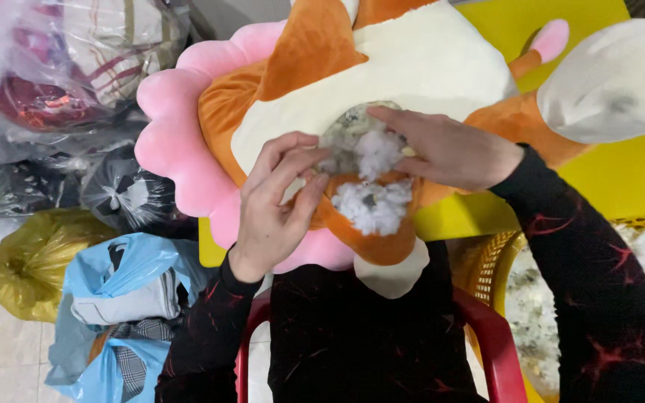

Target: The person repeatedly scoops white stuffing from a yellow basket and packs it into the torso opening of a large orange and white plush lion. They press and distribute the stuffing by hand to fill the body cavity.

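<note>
Left hand (274, 213) pinching white stuffing (373, 205); right hand (449, 149), fingers extended, pressing stuffing into the plush cushion (300, 97) opening.

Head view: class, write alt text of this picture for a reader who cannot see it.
Two bare hands work white fluffy stuffing at an opening in an orange, cream and pink plush cushion; the left hand pinches the fabric edge and the right hand presses on the filling. Plastic bags of cloth lie at left, a yellow woven basket at right.

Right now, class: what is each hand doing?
Left hand: fingers pinched shut on white stuffing at the plush toy opening.
Right hand: open, pressing stuffing in.
</note>
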